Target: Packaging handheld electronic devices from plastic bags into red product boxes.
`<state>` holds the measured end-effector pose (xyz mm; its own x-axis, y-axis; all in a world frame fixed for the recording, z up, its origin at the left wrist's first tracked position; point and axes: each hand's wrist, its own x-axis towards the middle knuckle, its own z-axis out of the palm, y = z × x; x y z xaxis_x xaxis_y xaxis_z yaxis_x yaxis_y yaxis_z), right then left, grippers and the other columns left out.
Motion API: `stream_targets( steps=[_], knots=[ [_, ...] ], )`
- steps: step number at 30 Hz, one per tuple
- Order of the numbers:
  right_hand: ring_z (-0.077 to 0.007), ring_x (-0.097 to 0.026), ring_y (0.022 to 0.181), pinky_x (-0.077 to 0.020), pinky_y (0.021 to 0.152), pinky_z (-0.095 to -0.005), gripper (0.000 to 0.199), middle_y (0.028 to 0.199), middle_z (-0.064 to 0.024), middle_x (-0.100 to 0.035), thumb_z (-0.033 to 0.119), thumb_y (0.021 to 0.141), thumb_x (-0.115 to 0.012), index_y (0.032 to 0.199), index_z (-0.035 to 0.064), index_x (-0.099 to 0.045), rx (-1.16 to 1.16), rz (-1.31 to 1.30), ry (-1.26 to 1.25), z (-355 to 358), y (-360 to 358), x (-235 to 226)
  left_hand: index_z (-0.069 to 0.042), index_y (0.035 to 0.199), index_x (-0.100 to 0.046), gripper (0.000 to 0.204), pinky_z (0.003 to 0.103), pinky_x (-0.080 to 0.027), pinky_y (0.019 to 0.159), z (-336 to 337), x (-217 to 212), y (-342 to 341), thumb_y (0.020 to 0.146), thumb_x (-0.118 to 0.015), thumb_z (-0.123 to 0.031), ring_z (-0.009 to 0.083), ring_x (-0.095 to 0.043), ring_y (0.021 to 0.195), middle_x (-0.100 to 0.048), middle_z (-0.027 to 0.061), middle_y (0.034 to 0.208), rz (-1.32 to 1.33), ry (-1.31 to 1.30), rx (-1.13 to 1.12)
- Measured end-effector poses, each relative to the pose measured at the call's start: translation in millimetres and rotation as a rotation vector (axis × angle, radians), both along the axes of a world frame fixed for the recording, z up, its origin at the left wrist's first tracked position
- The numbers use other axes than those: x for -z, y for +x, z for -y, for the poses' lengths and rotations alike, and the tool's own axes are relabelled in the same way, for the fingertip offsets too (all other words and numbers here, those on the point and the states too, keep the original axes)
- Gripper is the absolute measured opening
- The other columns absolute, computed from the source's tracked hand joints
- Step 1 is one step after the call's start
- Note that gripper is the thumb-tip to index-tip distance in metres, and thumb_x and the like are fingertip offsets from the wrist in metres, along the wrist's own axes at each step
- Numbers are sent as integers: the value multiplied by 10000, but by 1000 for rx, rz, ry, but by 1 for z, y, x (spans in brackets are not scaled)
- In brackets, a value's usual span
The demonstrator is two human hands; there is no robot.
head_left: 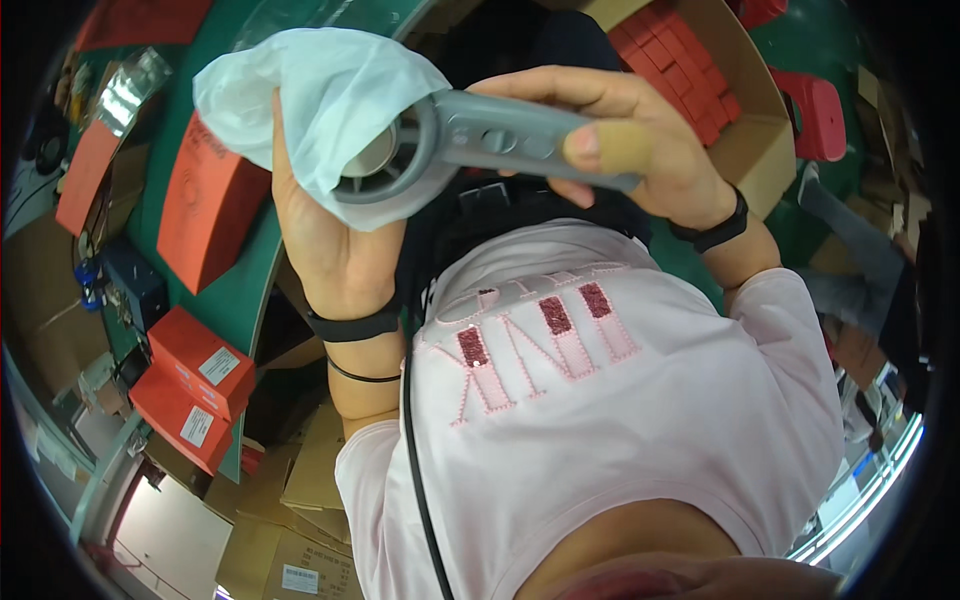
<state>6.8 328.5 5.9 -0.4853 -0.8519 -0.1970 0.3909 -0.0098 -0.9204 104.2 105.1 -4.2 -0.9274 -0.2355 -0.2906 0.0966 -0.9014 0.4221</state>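
Observation:
In front of me I hold a grey hair dryer (490, 132) with a round, spoked head and buttons along its handle. A thin white plastic bag (320, 85) covers much of the head, while the handle sticks out bare. My left hand (335, 245) is closed round the bagged head; the bag hides several of its fingers. My right hand (650, 135) grips the handle near its end, thumb on top, with a tan covering on the thumb.
On the green table (262, 262) to the left stands a red box (208, 205), with stacked red boxes (195, 375) nearer me. An open carton (750, 150) at the far right holds several red boxes. A red stool (815, 115) stands beside it. Brown cartons (320, 475) sit at the lower left.

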Motion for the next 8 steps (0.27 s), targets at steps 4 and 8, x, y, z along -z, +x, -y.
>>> stream_targets(
  steps=[4, 8],
  knots=[
    [-105, -561, 667, -468, 616, -233, 722, 1194, -174, -683, 385, 888, -631, 1470, -22, -499, 25, 36, 2, -14, 19, 5, 19, 1532, -324, 546, 550, -342, 1223, 9, 33, -4, 1078, -510, -221, 421, -376, 1451, -389, 268, 1551, -178, 587, 113],
    [-127, -572, 647, -476, 624, -237, 763, 1208, -168, -684, 416, 869, -655, 1494, 12, -485, 81, 146, -24, -18, 23, 8, 21, 1550, -288, 602, 574, -322, 1229, 3, 39, -8, 1062, -551, -216, 446, -303, 1485, -301, 283, 1600, -168, 542, 84]
  ],
)
